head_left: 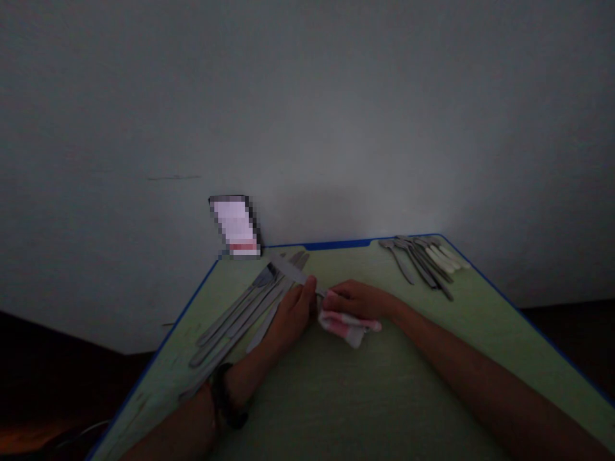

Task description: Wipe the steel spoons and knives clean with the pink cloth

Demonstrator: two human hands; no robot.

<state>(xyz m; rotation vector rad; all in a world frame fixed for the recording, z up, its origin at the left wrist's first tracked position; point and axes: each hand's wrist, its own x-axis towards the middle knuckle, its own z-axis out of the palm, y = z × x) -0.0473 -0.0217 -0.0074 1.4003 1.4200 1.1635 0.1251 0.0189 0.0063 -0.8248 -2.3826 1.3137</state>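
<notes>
My left hand is closed on a table knife, whose broad blade points up and to the left. In my right hand is a pink and white cloth, bunched around the knife's handle end and hanging below the fingers. Most of the handle is hidden by the hands and the cloth. Beside and partly behind my left hand lies a group of several table knives, side by side on the green table.
Several forks and spoons lie at the far right of the table, some with white handles. A phone with a lit screen leans at the back left. A grey wall stands behind the blue table edge.
</notes>
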